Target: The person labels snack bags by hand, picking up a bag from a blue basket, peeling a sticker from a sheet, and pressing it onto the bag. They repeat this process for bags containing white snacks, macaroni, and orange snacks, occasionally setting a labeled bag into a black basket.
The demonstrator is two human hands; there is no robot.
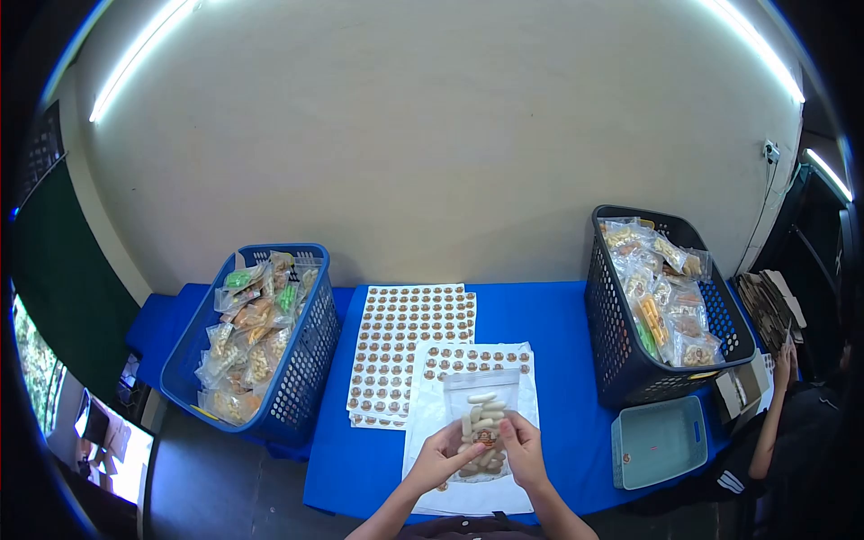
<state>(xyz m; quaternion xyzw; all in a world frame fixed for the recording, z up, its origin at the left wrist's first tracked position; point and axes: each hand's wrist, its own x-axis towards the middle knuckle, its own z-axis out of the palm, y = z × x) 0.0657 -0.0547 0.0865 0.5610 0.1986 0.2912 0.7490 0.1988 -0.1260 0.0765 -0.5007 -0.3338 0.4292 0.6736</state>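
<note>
Both hands (479,450) hold a clear bag (482,416) over sticker sheets (486,358).

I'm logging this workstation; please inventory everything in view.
Pouch: one, clear, between hands
Pieces: many, cream, inside pouch
Sticker sheets: several, white, table centre
Blue basket: one, blue, left
Dark basket: one, blackish, right
Bags: many, clear, in both baskets
Tray: one, grey-green, right front
Table cover: one, blue, centre
Cardboard: several, brown, far right
Wall: one, beige, behind
Tube lights: three, white, top and right
Curtain: one, green, left
Co-worker: one, dark clothing, far right
Left hand, right hand: two, bare, on pouch
</note>
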